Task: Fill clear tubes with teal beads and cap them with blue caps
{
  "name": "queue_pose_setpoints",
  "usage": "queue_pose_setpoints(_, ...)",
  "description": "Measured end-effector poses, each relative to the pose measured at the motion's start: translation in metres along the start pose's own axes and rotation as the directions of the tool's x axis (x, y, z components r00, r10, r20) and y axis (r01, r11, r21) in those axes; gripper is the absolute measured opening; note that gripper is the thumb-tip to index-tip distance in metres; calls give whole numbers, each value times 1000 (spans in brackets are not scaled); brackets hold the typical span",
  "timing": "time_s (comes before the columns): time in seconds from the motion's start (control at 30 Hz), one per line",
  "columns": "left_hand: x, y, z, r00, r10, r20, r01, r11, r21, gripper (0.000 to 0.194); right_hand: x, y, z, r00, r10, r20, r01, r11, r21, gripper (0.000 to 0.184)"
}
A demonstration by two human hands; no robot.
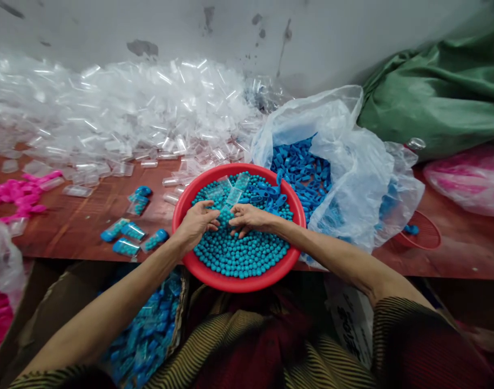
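A red basin [242,282] full of turquoise beads [238,256] sits at the table's front edge. Over the beads is my left hand [198,220], its fingers loosely bent and apart. Facing it from the right, my right hand [250,219] also has its fingers spread and slightly curled, low among the beads. No held piece shows clearly in either hand. Just beyond my right fingertips a clear plastic tube [239,188] lies on the beads. Blue plastic caps [271,195] are heaped in the basin's back right part.
Clear tubes [149,119] are piled along the wall. Filled blue-capped tubes [133,231] lie left of the basin, with more in a box [149,319] below. At right stand a plastic bag [352,173] of blue caps, a red basket [423,232] and a green sack [441,92].
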State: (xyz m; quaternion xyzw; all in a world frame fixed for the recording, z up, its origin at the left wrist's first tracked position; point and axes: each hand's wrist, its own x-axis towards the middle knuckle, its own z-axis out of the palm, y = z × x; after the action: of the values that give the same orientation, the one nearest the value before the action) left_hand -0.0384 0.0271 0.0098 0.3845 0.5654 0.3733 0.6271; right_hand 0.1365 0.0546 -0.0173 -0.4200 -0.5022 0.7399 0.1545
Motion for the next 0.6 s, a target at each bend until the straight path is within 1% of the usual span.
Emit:
queue_pose_setpoints(0.07, 1, -4, 5, 999, -7, 38, 8, 1000, -16, 38, -3, 1, 2, 998, -11, 57, 4, 992, 126, 25)
queue_pose_setpoints(0.13, 2, -8, 11, 995, -15, 100, 16, 1000, -2, 32, -5, 2, 6, 995, -26, 100, 10, 989, 148, 24)
queue_pose_setpoints(0.2, 1, -10, 18, 990, -4, 139, 5, 1000, -11, 31, -9, 0, 9, 993, -20, 115, 14, 998, 57, 21)
queue_pose_setpoints(0.27, 0, -9, 22, 988, 20, 153, -15, 999, -36, 32, -14, -4, 9, 994, 4, 112, 9, 993, -122, 18)
queue_pose_setpoints(0.33, -1, -6, 24, 989, 54, 137, -50, 998, -32, 34, -21, -8, 3, 998, -3, 67, 23, 952, -305, 18)
queue_pose_setpoints(0.37, -1, -4, 24, 990, 62, 126, -61, 998, -8, 35, -24, -11, 0, 999, -46, 13, 48, 925, -377, 18)
queue_pose_setpoints(0.4, -1, -3, 24, 990, 62, 124, -66, 997, 26, 36, -27, -12, -5, 991, -123, -58, 86, 897, -434, 16)
queue_pose_setpoints(0.43, -1, -1, 24, 989, 57, 135, -66, 996, 63, 37, -30, -14, -8, 967, -221, -126, 135, 866, -481, 15)
queue_pose_setpoints(0.47, -1, 0, 24, 986, 48, 158, -63, 994, 94, 38, -32, -15, -11, 930, -325, -174, 193, 832, -520, 16)
queue_pose_setpoints(0.5, -2, 0, 24, 981, 41, 189, -62, 992, 111, 38, -34, -15, -13, 887, -420, -191, 256, 792, -554, 18)
queue_pose_setpoints(0.53, -2, 0, 24, 974, 37, 224, -63, 992, 111, 39, -35, -16, -14, 853, -492, -175, 315, 752, -580, 20)
queue_pose_setpoints(0.57, -3, 1, 24, 965, 32, 259, -59, 993, 99, 39, -37, -16, -14, 835, -533, -137, 362, 720, -592, 20)
queue_pose_setpoints(0.6, -4, 1, 24, 956, 17, 293, -44, 995, 84, 39, -39, -17, -14, 834, -543, -93, 392, 703, -593, 18)
